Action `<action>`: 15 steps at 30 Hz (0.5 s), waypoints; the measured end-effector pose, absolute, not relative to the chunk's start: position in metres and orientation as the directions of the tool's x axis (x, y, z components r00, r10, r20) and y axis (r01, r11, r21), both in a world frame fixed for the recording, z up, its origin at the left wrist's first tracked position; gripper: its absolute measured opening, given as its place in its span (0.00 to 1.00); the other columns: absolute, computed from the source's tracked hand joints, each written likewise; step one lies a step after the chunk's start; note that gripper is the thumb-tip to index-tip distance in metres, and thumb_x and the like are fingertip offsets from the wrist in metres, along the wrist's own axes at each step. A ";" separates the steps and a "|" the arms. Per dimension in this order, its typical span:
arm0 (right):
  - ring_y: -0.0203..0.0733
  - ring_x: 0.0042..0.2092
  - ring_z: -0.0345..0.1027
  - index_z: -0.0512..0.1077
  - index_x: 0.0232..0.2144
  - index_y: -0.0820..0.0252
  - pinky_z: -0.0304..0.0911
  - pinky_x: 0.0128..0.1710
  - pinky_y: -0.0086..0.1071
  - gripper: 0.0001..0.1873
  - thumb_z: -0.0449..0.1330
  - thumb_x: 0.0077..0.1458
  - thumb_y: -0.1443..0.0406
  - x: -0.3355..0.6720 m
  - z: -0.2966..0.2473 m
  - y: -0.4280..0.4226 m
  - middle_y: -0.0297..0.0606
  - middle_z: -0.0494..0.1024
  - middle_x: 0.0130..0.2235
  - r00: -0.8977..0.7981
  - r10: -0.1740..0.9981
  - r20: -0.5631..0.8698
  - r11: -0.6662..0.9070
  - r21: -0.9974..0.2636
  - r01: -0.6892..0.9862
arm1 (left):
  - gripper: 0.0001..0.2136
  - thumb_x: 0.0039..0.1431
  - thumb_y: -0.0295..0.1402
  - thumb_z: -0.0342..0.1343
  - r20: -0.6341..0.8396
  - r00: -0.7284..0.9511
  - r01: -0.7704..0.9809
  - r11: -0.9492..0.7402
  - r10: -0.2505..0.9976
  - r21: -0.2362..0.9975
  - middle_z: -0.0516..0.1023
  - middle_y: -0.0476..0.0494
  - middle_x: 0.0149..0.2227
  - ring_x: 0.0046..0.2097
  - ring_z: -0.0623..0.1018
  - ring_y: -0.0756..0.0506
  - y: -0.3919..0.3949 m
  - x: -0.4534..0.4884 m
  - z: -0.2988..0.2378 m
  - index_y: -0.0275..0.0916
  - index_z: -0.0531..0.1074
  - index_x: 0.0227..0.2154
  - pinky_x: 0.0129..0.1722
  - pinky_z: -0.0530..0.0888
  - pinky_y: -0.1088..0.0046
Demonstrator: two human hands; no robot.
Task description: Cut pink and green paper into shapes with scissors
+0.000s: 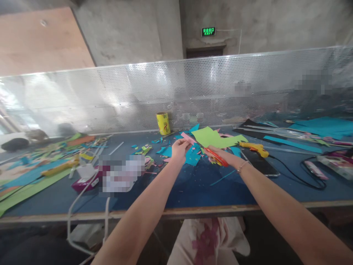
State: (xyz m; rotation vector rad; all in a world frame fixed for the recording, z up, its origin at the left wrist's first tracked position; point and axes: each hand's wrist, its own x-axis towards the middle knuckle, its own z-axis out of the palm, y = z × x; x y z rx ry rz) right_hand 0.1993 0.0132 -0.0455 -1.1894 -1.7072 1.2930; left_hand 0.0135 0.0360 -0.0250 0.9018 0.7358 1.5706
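Note:
My left hand [180,149] pinches a narrow strip of pink paper [188,138] above the middle of the table. Close by on the right, my right hand [220,155] is wrapped round the handles of red scissors [216,156]. The scissors point toward the pink strip; whether the blades touch it I cannot tell. Just behind both hands lies a light green sheet of paper [213,137] with uneven edges. Blue paper pieces [193,157] and small scraps in several colours lie under and around the hands.
A yellow tape roll [163,123] stands at the perforated metal screen [124,99]. Right of my hands are a yellow glue gun [254,149] with a black cord and a dark phone-like slab [264,167]. At left sit a purple power strip [85,183], another glue gun [60,165] and paper offcuts.

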 end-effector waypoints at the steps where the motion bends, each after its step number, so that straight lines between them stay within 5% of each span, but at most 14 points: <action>1: 0.37 0.34 0.67 0.66 0.34 0.56 0.64 0.37 0.35 0.13 0.51 0.49 0.56 0.199 -0.045 0.013 0.38 0.71 0.38 -0.357 0.934 -0.030 0.054 -0.973 0.224 | 0.06 0.38 0.24 0.60 0.168 -0.074 -0.500 -0.183 0.983 0.847 0.71 0.50 0.19 0.24 0.72 0.54 0.035 0.014 -0.025 0.34 0.67 0.20 0.34 0.71 0.76; 10: 0.34 0.30 0.65 0.65 0.37 0.54 0.62 0.31 0.29 0.15 0.56 0.45 0.56 0.195 -0.037 0.006 0.34 0.70 0.37 -0.345 0.938 -0.025 0.056 -0.974 0.221 | 0.04 0.39 0.23 0.60 0.145 -0.050 -0.493 -0.151 0.988 0.857 0.71 0.49 0.20 0.24 0.72 0.55 0.030 0.014 -0.022 0.32 0.69 0.21 0.33 0.71 0.76; 15: 0.31 0.24 0.61 0.65 0.31 0.56 0.59 0.26 0.28 0.09 0.56 0.46 0.59 0.191 -0.036 0.005 0.31 0.69 0.28 -0.318 0.947 -0.046 0.021 -0.979 0.203 | 0.04 0.39 0.23 0.60 0.111 -0.039 -0.542 -0.114 0.993 0.833 0.70 0.50 0.19 0.23 0.71 0.56 0.031 0.014 -0.021 0.32 0.69 0.19 0.33 0.71 0.79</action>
